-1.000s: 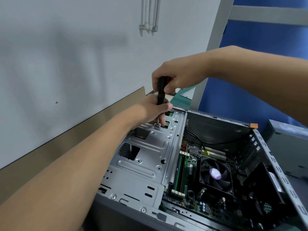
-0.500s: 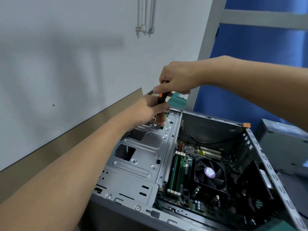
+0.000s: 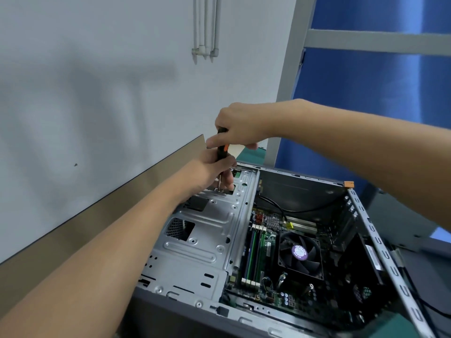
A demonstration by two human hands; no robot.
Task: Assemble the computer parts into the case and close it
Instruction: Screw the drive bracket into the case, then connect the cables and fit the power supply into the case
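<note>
Our right hand [image 3: 240, 129] has rolled round the screwdriver [image 3: 221, 152], baring more black handle, and curls tight on its top. Our left hand [image 3: 214, 169] grips it lower down, tip on a screw [image 3: 218, 190] at the drive cage's [image 3: 207, 228] twelve o'clock edge, inside the open case [image 3: 305, 189].

Two bare arms are all that shows of the person. The left forearm [image 3: 109, 252] is uncovered along its whole visible length, from the frame's lower edge to the wrist. The wide lens makes it look very broad close to the camera and narrow towards the left hand [image 3: 216, 164]. The right forearm [image 3: 353, 152] is equally uncovered from the right edge of the frame to the right hand [image 3: 240, 128], and tapers the same way. Both forearms look smooth, with soft shading along their undersides. A rounded bone stands out on the right wrist [image 3: 299, 103]. The right hand's knuckles [image 3: 225, 115] form low bumps.
</note>
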